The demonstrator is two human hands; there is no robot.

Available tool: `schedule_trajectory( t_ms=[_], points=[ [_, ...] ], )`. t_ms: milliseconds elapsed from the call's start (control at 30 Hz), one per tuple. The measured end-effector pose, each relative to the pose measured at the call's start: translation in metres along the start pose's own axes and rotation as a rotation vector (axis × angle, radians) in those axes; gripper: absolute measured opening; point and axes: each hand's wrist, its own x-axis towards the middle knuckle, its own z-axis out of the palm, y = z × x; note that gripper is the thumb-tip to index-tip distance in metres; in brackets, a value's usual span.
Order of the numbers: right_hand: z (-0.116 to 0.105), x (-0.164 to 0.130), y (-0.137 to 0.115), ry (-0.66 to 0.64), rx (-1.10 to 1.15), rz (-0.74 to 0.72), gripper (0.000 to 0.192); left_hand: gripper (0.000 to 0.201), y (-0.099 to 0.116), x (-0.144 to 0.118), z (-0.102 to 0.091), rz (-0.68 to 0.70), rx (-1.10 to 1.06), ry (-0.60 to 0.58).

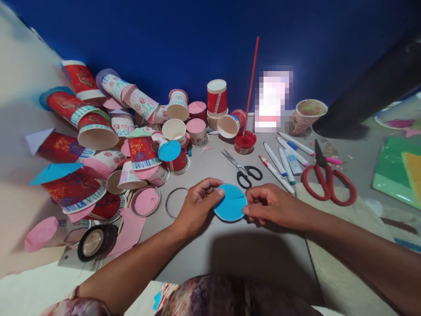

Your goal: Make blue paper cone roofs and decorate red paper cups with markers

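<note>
L hand (201, 199) pinches L edge of blue paper disc (230, 208), thumb on top; R hand (271, 204) grips R edge btwn thumb & fingers. Disc's over grey tabletop (187, 260), nr black-handled scissors (242, 168); paper cups (141, 151) piled L, markers (275, 159) R.

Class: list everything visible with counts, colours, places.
Disc: one, blue, front centre
Cups: many, red or white, mostly left
Scissors: one, black-handled, centre
Shears: one, red-handled, right
Markers: several, mostly white, right
Tub with stick: one, red, back
Rings: two, greyish, left
Round object: one, black, left
Paper: several, pink, left
Sheet: one, green, right
Blurred item: one, pale, back
Post: one, black, right
Wall: one, blue, back
Table: one, grey, beneath
Left grip: one, on disc's left
Right grip: one, on disc's right
</note>
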Motion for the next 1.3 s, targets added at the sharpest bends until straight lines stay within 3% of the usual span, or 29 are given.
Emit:
schedule_trajectory(
  t_ms=[100, 433, 567, 733, 833, 1000, 1300],
  points=[
    [-0.003, -0.002, -0.001, -0.034, -0.010, 0.013, 0.024, 0.025, 0.003, 0.001, -0.002, -0.034, 0.029, 0.022],
    [-0.003, 0.001, -0.001, 0.249, 0.081, -0.060, 0.031, 0.030, 0.003, 0.001, 0.000, -0.085, -0.011, -0.031],
    [-0.002, 0.000, -0.001, 0.315, 0.032, -0.090, 0.030, 0.028, 0.003, 0.000, -0.002, -0.058, 0.147, -0.034],
    [0.001, -0.002, -0.002, 0.353, -0.034, -0.132, 0.028, 0.016, 0.010, -0.005, 0.001, 0.149, 0.500, 0.064],
    [0.002, -0.003, -0.002, 0.377, -0.085, -0.149, 0.026, 0.014, 0.012, -0.006, 0.003, 0.217, 0.585, 0.077],
    [0.003, -0.002, -0.001, 0.402, -0.181, -0.172, 0.024, 0.016, 0.009, -0.006, 0.002, 0.274, 0.710, 0.046],
    [0.006, -0.001, 0.006, 0.401, -0.528, -0.418, 0.015, 0.016, 0.008, -0.006, -0.001, 0.248, 0.864, -0.046]
  ],
)
